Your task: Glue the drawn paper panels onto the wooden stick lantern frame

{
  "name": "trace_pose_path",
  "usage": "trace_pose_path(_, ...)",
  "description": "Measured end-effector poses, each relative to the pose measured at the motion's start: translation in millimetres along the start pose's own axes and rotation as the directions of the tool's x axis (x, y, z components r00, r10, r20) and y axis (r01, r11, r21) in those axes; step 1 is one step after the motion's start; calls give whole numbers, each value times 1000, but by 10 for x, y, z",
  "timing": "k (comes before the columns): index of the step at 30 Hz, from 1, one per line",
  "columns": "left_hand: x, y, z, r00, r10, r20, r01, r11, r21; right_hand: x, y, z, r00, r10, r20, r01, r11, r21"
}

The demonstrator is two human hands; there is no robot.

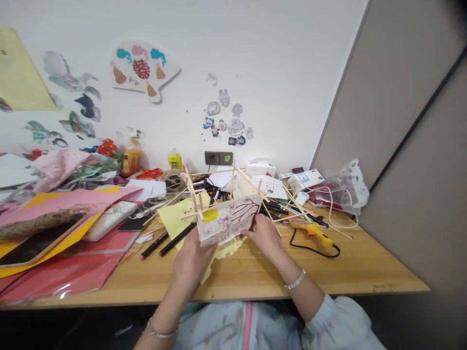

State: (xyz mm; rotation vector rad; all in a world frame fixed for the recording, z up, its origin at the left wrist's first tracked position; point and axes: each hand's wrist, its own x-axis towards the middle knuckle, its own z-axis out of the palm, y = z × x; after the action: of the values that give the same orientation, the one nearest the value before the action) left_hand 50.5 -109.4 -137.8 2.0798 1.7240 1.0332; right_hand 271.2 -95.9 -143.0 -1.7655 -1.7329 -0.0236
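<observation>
1. Cluttered wooden desk (328, 277) pushed against a white wall with stickers and a fan-shaped cutout (144, 70) taped up. Craft stuff everywhere.
2. Far left: red and pink paper sheets (73, 262), a bundle of twine (32, 224), and two drink bottles (131, 156) back by the wall.
3. Just left of center, a couple of black markers (168, 241) lie on the wood next to some yellow paper (175, 214).
4. Left hand (191, 260) is closed on the lower left edge of a paper panel (228, 219) with flowers and red branches drawn on it, fingers tucked behind, thumb side toward us.
5. That panel sits dead center, lifted just off the desk between both hands and glued onto a stick frame (233, 187). Its long axis runs left to right, right end tipped up a bit, with the drawn face pointing back at the person. Sticks poke up and outward behind it.
6. Right hand (264, 233) pinches the panel's lower right corner. Both hands are about equally close, one on each end, so they stay apart with the panel spanning the gap.
7. Further right: a yellow glue gun (314, 232) with its black cord lying on the wood, then a plastic bag (343, 187) and white cable near the grey partition.
</observation>
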Motion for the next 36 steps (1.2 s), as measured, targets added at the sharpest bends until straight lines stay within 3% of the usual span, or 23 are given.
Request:
trace_pose_path(14, 83, 7, -71, 997, -42, 71, 38, 998, 55, -110, -26, 5, 993, -36, -117, 19, 989, -149)
trace_pose_path(17, 25, -31, -57, 997, 29, -75, -21, 994, 109, -157, -23, -57, 988, -30, -149, 12, 992, -122)
trace_pose_path(19, -76, -69, -40, 939, 143, -314, -73, 972, 225, -200, 4, -116, 983, -9, -182, -8, 996, -91)
trace_pose_path(21, -208, -104, -18, 806, 309, -505, -123, 922, 368, -243, 50, -172, 978, 16, -208, -28, 998, -54)
trace_pose_path(22, -270, -113, -5, 744, 405, -532, -175, 886, 429, -262, 80, -197, 976, 25, -216, -35, 999, -39)
trace_pose_path(24, -353, -108, 26, 660, 613, -434, -353, 764, 540, -291, 155, -244, 974, 39, -221, -44, 999, -18)
trace_pose_path(27, -328, -43, 79, 588, 796, -147, -572, 537, 619, -320, 315, -328, 970, 66, -234, -72, 997, -18)
trace_pose_path(32, -108, 63, 146, 599, 797, 83, -659, 432, 615, -357, 602, -459, 948, 132, -291, -165, 982, -94)
trace_pose_path(36, -29, 83, 170, 599, 793, 107, -674, 428, 602, -374, 636, -494, 952, 148, -268, -205, 959, -197)
